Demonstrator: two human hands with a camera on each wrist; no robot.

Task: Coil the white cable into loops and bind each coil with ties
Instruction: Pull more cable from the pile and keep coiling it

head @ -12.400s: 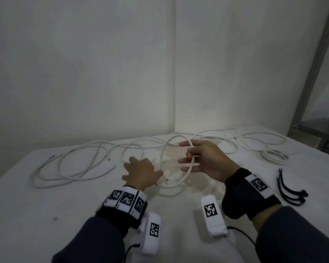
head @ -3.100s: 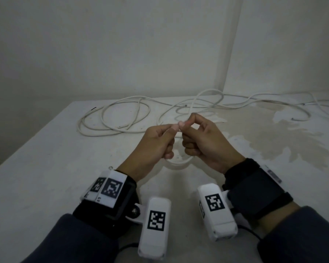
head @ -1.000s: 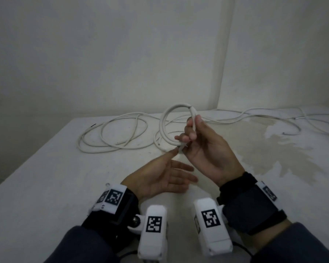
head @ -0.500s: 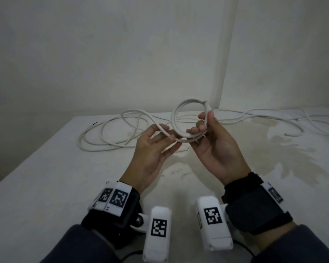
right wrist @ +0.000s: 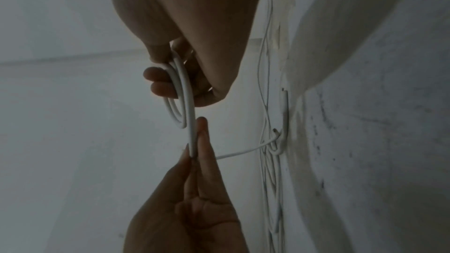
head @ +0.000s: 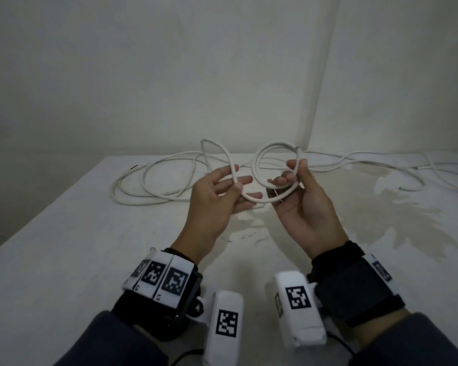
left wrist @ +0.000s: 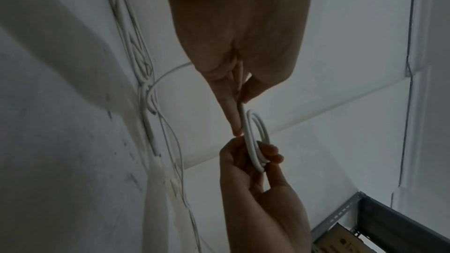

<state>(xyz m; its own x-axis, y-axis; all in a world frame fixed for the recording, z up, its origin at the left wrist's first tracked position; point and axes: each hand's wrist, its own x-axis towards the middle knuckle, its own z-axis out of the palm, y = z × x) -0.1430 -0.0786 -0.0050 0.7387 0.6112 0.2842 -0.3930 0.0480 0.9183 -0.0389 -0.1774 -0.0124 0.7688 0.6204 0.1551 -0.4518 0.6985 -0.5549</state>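
Above white table (head: pixel 64 247), both hands' grips pinch white cable (head: pixel 259 199); wrist tags seemingly carry only codes.

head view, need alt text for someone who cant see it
Two hands raised over a white table coil a white cable: the right hand holds a small loop, the left hand pinches the next stretch. More cable lies loose behind.

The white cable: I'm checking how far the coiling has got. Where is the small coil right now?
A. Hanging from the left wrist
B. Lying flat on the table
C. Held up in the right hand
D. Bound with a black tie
C: the right hand grips the small coil above the table, while the left hand pinches the white cable feeding into it.
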